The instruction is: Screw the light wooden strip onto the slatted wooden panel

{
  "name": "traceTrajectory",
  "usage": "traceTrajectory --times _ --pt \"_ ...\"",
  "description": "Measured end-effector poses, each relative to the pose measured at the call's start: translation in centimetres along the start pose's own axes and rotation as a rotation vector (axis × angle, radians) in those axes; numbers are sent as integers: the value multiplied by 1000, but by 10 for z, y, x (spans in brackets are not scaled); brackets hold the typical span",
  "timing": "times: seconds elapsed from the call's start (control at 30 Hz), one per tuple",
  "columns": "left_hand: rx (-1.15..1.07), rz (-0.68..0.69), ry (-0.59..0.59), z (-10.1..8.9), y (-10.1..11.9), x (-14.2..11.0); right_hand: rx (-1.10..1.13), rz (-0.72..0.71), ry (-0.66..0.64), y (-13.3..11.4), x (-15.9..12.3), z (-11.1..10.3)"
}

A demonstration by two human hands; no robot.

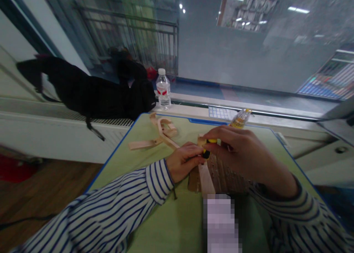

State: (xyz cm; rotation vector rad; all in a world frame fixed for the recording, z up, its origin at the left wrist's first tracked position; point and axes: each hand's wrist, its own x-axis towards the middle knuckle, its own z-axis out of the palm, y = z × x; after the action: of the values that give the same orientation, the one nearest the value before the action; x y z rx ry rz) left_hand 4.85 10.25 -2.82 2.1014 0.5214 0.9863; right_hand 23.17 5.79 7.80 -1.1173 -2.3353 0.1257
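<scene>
One green table (pixel 171 223) — window sill (pixel 193 107), water bottle (pixel 163 89)

Dim, bluish light; ceiling lamps glare in the glass – edges bowed; soft blur throughout

Both hands (pixel 206 151) on yellow-black tool (pixel 207 148).

A small yellow-and-black tool (pixel 206 149) sits pinched upright above a pale wooden strip (pixel 206 179), which lies flat on the green table (pixel 166 223).
</scene>
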Motion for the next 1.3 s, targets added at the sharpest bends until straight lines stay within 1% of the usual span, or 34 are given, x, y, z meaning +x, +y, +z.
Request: traceTrajectory --times 0.1,0.27,0.37,0.5,0.6,0.83,0.97,1.07,1.2,1.3 --pt "-9 2 36 1 2 0 -23 3 -10 -2 0 -1" --pt "-21 -84 158 3 8 -1 -13 9 -30 -5 1 -1" --pt "-8 -72 169 3 9 0 20 7 -32 -8 1 -2" --pt "-5 -43 153 2 7 0 95 23 -65 -8 -2 -5" --pt "-14 -10 129 1 5 1 107 -8 -68 -6 -3 -6" --pt "-18 45 10 -1 -2 0 -33 36 -36 -5 -1 -3" --pt "-43 46 -14 -1 -3 0 -61 34 -39 -6 -2 -3" --pt "-57 15 32 2 0 0 -63 34 -41 -6 -2 -3" --pt "-74 -90 147 5 5 -1 -64 46 -47 -7 -2 -2" --pt "-78 -124 177 5 8 -2 -41 55 -53 -9 -1 -1"
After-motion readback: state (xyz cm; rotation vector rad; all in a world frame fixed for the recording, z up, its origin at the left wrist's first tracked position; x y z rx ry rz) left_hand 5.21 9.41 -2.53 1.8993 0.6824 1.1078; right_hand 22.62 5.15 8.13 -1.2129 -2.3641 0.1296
